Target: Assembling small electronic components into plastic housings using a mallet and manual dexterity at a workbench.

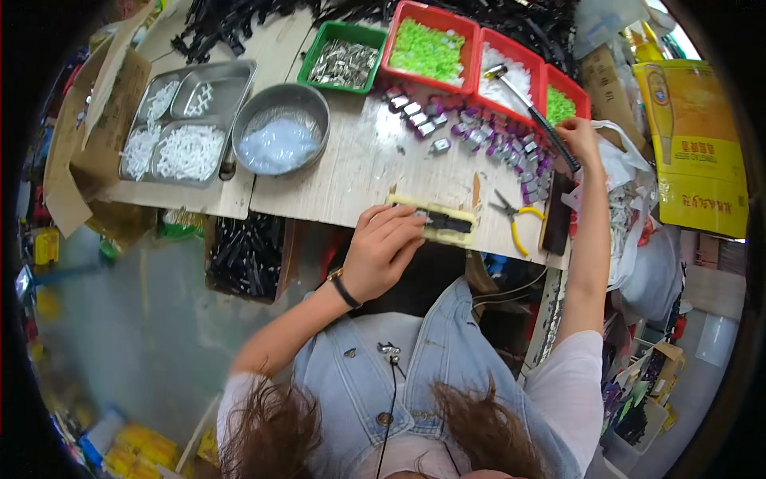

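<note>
My left hand point(387, 246) is closed over the left end of a black plastic part point(451, 222), which lies in a pale yellow block point(464, 239) at the table's front edge. The fingers hide that end. My right hand point(581, 142) reaches to the near rim of a small red bin point(586, 100) of green pieces. Its fingers are curled inward; whatever is in them is hidden. Beside them, a hammer point(536, 112) with a silver head and black handle slants across the red bin point(523, 54) of white pieces.
Yellow-handled pliers point(519, 224) lie right of the block. Behind are several small silver-and-purple parts point(474, 137), a green bin point(317, 48) of metal pieces and a red bin point(393, 62) of green pieces. Leftward stand a metal bowl point(322, 120) and a divided steel tray point(250, 73).
</note>
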`<state>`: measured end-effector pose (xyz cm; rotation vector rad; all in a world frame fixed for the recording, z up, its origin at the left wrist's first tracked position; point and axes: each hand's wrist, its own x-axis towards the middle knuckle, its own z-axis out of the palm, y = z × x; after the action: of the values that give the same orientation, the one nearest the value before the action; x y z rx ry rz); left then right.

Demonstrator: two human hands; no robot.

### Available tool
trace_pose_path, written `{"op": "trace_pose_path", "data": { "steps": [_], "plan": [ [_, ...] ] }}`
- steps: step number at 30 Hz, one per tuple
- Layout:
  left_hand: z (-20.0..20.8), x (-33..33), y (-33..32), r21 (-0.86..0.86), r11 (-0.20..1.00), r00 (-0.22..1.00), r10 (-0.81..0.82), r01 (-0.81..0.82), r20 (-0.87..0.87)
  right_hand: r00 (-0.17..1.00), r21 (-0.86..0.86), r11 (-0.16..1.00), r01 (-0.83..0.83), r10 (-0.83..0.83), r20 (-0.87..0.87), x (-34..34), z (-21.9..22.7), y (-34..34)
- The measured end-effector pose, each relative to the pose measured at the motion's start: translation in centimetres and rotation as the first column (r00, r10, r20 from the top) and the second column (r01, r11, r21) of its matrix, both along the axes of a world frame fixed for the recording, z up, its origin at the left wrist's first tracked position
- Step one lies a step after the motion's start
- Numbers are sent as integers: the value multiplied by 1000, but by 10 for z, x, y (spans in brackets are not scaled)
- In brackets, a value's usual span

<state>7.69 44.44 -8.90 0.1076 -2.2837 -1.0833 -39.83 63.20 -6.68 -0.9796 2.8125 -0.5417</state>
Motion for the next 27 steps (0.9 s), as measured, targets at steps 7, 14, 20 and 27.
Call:
{"op": "trace_pose_path", "data": {
  "steps": [7, 14, 20, 27],
  "plan": [
    [55, 6, 4, 573, 819, 996, -44, -8, 77, 972, -654, 750, 98, 70, 226, 190, 80, -52],
    [71, -18, 19, 933, 349, 932, -359, 85, 49, 764, -731, 672, 119, 408, 500, 339, 65, -34],
    [67, -22, 23, 971, 228, 923, -385, 72, 22, 745, -740, 664, 107, 440, 502, 333, 57, -22],
    [65, -26, 20, 867, 496, 903, -387, 36, 184, 817, -654, 550, -519, 545, -190, 319, 42, -16]
  ]
}}
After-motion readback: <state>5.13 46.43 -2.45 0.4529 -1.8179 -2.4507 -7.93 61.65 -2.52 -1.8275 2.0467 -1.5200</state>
